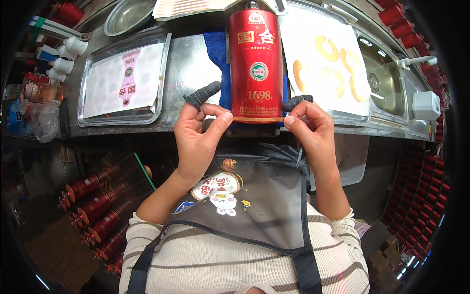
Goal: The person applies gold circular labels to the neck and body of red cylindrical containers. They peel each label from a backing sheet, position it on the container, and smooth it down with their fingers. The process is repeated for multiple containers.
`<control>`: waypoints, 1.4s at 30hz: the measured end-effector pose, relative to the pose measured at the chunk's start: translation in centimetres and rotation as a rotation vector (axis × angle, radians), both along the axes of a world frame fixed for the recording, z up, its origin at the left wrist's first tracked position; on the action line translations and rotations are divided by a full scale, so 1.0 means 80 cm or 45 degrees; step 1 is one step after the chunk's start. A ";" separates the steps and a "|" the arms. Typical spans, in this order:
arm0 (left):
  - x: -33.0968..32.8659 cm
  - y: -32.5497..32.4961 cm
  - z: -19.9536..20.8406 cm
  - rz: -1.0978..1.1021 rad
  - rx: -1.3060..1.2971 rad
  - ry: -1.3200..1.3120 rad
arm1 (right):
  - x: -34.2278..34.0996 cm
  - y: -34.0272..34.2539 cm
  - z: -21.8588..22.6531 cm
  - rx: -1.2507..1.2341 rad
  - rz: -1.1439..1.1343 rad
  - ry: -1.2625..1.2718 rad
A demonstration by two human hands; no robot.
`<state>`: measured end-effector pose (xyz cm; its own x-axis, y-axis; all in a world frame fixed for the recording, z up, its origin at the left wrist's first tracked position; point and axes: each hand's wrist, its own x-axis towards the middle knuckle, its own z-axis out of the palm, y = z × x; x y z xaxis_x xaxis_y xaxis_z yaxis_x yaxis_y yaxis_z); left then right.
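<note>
While pinching gold band with left hand and right hand, probably needed mid-body hold on heavy, slick upper-centre red bottle.

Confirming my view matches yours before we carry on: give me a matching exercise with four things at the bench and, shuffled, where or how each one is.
Things
1. left hand
2. blue cloth
3. right hand
4. metal tray

Places or states
A. at the lower right edge of the red bottle
B. bears a white sheet with a pink print
C. at the bottle's lower left edge
D. shows on both sides of the bottle

Pairs: 1-C, 2-D, 3-A, 4-B
</note>
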<state>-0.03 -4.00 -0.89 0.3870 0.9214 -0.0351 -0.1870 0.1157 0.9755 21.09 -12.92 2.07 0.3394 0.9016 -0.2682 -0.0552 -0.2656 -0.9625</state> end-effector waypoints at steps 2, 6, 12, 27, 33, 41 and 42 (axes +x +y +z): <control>0.000 0.000 0.000 -0.001 -0.001 0.004 | 0.000 0.000 -0.002 0.012 0.001 -0.005; 0.001 0.001 -0.001 0.000 0.008 0.019 | -0.007 0.003 -0.004 0.054 -0.044 -0.061; 0.001 0.000 -0.002 0.005 -0.002 0.027 | -0.007 0.003 -0.005 0.033 -0.044 -0.043; 0.003 0.000 0.001 0.005 0.043 0.055 | -0.008 0.004 -0.008 0.035 -0.029 -0.147; 0.004 0.001 0.001 0.001 0.069 0.072 | -0.008 0.004 -0.010 0.016 -0.032 -0.094; 0.000 0.003 0.000 0.024 0.095 0.133 | -0.002 0.004 -0.013 -0.010 0.010 0.016; -0.002 0.006 -0.006 0.044 0.131 0.159 | -0.002 0.004 -0.012 -0.012 0.012 0.077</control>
<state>-0.23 -3.54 -1.35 0.3535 0.9353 0.0144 -0.0660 0.0096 0.9978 20.96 -12.61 1.12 0.3136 0.9020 -0.2966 -0.1104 -0.2756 -0.9549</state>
